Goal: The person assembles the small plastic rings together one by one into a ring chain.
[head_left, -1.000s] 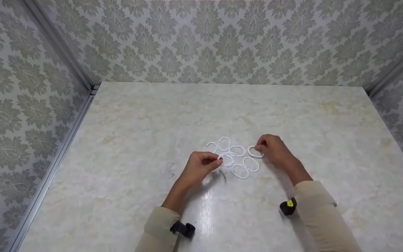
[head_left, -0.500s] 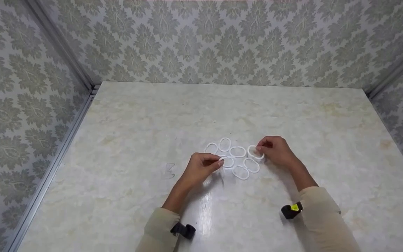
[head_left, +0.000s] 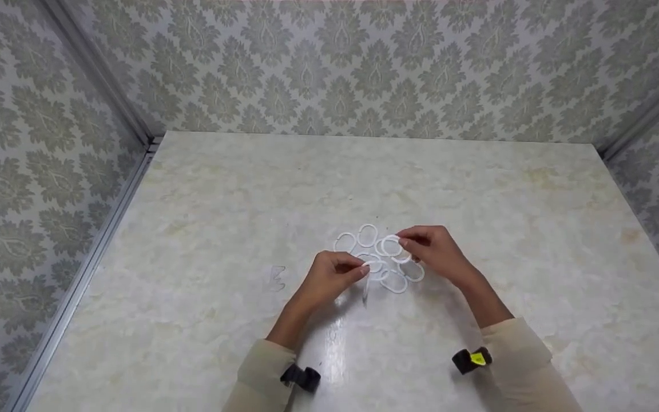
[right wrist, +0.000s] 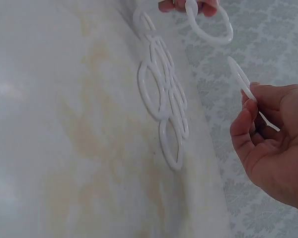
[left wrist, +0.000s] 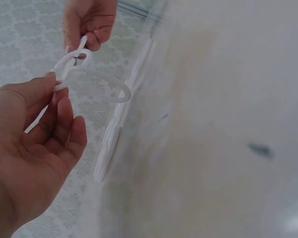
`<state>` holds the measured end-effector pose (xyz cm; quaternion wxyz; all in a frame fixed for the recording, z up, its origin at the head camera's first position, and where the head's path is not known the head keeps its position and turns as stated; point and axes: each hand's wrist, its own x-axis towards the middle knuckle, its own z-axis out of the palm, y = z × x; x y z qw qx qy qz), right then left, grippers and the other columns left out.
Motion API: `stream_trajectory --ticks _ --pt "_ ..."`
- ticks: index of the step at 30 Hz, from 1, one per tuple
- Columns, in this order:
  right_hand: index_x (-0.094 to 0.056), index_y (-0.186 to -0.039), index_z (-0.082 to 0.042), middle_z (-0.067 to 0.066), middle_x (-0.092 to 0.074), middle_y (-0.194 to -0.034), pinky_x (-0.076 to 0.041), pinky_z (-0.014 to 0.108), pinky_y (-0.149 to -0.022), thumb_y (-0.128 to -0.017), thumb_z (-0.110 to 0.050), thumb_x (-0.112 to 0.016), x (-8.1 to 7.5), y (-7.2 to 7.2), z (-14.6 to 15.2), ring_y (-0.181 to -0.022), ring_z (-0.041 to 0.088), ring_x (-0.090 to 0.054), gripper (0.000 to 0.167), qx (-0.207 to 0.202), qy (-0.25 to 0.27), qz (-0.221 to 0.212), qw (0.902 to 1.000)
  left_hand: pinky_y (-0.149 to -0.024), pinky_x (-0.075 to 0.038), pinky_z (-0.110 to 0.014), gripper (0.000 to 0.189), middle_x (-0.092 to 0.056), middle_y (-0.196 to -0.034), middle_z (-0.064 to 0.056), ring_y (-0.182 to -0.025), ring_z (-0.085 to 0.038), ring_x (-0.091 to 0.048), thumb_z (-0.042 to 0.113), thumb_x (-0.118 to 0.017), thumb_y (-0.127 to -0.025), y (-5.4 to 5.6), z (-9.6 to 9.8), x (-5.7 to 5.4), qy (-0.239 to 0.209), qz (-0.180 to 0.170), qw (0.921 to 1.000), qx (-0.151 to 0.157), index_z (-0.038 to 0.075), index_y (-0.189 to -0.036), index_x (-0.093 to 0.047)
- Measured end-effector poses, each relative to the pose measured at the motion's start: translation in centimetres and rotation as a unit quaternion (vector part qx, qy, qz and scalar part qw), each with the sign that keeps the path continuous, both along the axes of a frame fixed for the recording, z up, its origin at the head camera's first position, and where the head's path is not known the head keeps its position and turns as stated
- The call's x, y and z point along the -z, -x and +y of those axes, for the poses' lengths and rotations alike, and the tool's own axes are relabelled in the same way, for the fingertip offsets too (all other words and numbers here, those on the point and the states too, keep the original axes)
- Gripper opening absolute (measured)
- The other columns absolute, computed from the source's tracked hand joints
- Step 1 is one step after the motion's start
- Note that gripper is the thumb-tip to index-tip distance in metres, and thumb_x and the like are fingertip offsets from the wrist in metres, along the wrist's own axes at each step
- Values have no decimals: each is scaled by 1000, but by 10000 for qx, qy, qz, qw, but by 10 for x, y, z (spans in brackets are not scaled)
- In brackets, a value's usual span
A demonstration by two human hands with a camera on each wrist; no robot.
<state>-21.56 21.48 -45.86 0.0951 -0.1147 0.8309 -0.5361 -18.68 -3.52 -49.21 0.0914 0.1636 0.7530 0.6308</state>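
Observation:
Between thumb and fingers my left hand (head_left: 326,280) pinches a white oval ring (left wrist: 128,94), which looks like a plastic shower curtain ring. More white loops show at its fingertips in the left wrist view, and a narrow white piece hangs below them in the head view. My right hand (head_left: 444,254) grips one more ring (right wrist: 240,79) by its end, raised above the table. The two held rings are close together, apart in the right wrist view. Under the hands several similar rings (right wrist: 176,167) lie flat in a loose cluster, partly covered by hands and held rings.
A transparent piece with a wavy edge (head_left: 277,278) lies on the marbled table (head_left: 192,229), left of the left hand. Patterned wall panels (head_left: 338,68) stand behind and at both sides. Each wrist carries a black camera (head_left: 301,377) on a strap.
My right hand has lifted its ring off the right side of the cluster and moved it left, toward the left hand. The left hand has shifted slightly right, tilting its ring.

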Motion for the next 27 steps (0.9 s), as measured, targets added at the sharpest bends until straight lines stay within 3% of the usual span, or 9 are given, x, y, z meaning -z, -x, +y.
stream_trajectory --ticks 9,17,21,27 --pt "-66 -116 16 1 -65 -83 -51 18 -61 -98 -4 -63 3 -20 -26 -64 3 -55 27 -116 458 -212 9987 -72 -52 -17 15 -77 -93 -20 -77 -1 -64 8 -72 -92 -6 -16 -6 454 230 9987 83 -3 -97 -79" --pt "-66 -115 15 0 -66 -85 -47 19 -62 -96 -3 -63 4 -30 -32 -68 6 -54 26 3 803 -236 9965 -79 -56 -21 14 -78 -90 -19 -78 -7 -66 9 -71 -92 -11 -43 -23 983 482 9934 330 -2 -95 -79" --pt "-63 -117 17 -4 -65 -81 -44 18 -59 -97 -2 -62 6 -31 -31 -63 4 -51 28 76 1045 -450 9935 -79 -55 -24 13 -78 -91 -16 -79 -8 -66 8 -71 -92 -13 -60 -31 1274 453 9901 373 -1 -96 -79" --pt "-57 -118 22 -11 -68 -82 -50 18 -61 -95 1 -60 9 -35 -34 -62 3 -56 32 11 1309 -641 9893 -77 -54 -24 14 -79 -92 -15 -79 -9 -64 9 -70 -92 -14 -73 -39 1616 360 9849 511 1 -97 -80"
